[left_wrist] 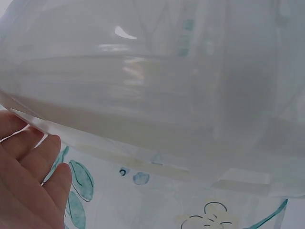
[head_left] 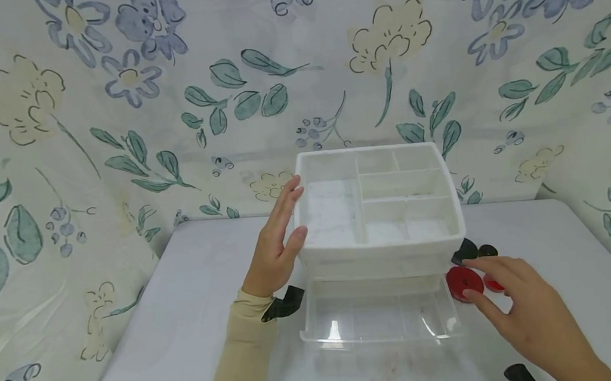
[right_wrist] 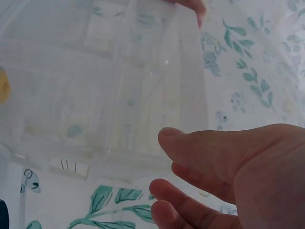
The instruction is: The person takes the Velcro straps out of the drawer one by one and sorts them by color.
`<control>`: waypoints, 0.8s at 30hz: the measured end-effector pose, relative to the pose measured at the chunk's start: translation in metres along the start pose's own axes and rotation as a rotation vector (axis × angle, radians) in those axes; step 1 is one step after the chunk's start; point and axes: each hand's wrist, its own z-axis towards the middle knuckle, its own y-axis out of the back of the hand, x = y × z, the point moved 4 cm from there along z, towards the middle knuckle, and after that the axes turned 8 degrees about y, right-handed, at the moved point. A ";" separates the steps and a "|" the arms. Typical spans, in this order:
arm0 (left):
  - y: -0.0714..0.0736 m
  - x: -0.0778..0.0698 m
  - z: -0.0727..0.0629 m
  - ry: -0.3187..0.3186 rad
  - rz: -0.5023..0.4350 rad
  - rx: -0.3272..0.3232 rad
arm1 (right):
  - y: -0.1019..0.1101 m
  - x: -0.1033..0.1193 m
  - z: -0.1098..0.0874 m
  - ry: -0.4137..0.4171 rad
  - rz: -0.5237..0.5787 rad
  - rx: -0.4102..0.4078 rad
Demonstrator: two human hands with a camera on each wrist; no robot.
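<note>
A white plastic organizer box (head_left: 381,262) with several open compartments on top stands on the table, its clear drawer (head_left: 380,319) pulled out at the front. Against the box's left side lies my left hand (head_left: 273,253), its fingers mostly straight. My right hand (head_left: 536,316) is at the right of the drawer, holding nothing, with the thumb apart from the loosely bent fingers. Near its fingertips is a red round disc (head_left: 464,284); whether they touch it I cannot tell. The right wrist view shows the right hand (right_wrist: 224,167) in front of the see-through plastic (right_wrist: 62,90).
Behind the red disc lie a black piece (head_left: 466,251) and a black round piece (head_left: 488,251). Another red piece (head_left: 493,283) is partly hidden by the right hand. Flower-patterned cloth (head_left: 249,27) hangs behind and beside the white table (head_left: 177,344).
</note>
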 end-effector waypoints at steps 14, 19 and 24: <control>0.000 0.001 0.000 0.000 -0.001 0.002 | -0.003 0.028 -0.009 0.199 0.050 -0.117; 0.000 0.001 0.001 -0.001 0.001 0.000 | -0.008 0.035 -0.010 0.210 0.048 -0.125; 0.000 0.001 0.000 0.008 0.003 0.001 | -0.014 0.041 -0.011 0.171 0.064 -0.089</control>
